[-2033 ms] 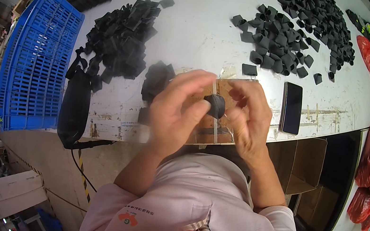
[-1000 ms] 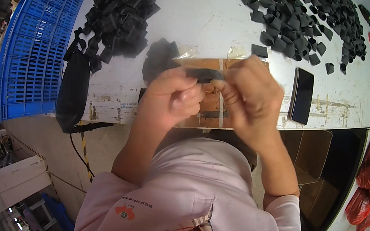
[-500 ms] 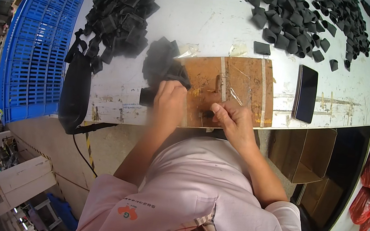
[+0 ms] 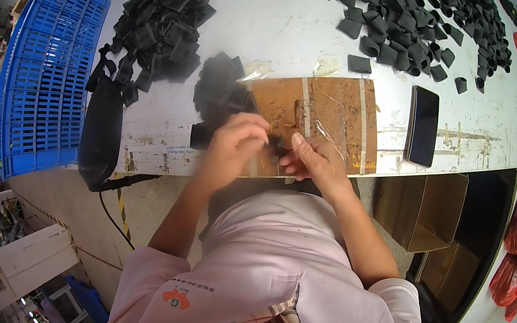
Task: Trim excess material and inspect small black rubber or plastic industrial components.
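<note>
My right hand (image 4: 317, 162) is closed in a pinch over the brown board (image 4: 339, 113), with a small black piece (image 4: 280, 142) at its fingertips. The piece is blurred and partly hidden, so its exact kind is unclear. Close by on the left, my left hand (image 4: 238, 144) hovers over the board's left edge, its fingers bent and smeared by motion. Whether anything sits in them is hidden. Beyond the left hand lies a small heap of flat black fabric pieces (image 4: 218, 82), and another dark piece (image 4: 199, 136) rests by its wrist.
A larger pile of flat black pieces (image 4: 165, 24) covers the table's left, beside a blue crate (image 4: 51, 74) and a black pouch-like thing (image 4: 101, 131). Rolled black loops (image 4: 398, 32) spread over the far right. A phone (image 4: 423, 126) lies right of the board. Cardboard boxes (image 4: 422, 209) stand below.
My left hand has moved right from the small heap towards my right hand, and its fingers have lifted off the pieces. My right hand stays nearly in place, still pinched.
</note>
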### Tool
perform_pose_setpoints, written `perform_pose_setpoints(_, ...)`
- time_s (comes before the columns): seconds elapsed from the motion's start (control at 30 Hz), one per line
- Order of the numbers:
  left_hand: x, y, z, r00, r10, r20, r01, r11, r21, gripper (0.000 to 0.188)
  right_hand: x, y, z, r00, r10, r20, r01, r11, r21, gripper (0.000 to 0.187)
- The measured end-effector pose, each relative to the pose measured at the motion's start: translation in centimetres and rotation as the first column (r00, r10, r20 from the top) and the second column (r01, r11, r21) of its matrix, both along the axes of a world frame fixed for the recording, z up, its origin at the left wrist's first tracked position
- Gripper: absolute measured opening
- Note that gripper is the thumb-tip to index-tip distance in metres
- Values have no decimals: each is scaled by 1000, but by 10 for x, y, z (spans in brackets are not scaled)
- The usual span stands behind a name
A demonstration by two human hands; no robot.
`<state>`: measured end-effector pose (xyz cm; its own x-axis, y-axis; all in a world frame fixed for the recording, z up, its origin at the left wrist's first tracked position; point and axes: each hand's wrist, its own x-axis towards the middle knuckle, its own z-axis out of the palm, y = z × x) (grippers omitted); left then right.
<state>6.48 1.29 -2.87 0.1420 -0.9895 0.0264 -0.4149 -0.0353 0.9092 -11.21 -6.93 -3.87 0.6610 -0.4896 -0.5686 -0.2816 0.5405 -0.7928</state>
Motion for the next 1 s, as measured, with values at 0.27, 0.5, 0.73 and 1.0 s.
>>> perform_pose_setpoints(0.27,-45,6,22,616,451,-646,-482,864,143,23,6,7,17,866,-441,235,289,826,484,26)
perform_pose_setpoints(0.5,-70,15,28,729,377,-571,-370,919,135,17,7,12,22,808,-538,239,374,782,498,21)
perform_pose_setpoints(0.73,-68,13,10,769,355,-532,-404,914,26,9,4,10,12,797,-552,244,314,725,613,16)
perform_pose_setpoints(1.0,-69,9,9,793,278,-542,-368,928,-63,10,7,10,10,781,-592,201,323,657,681,16)
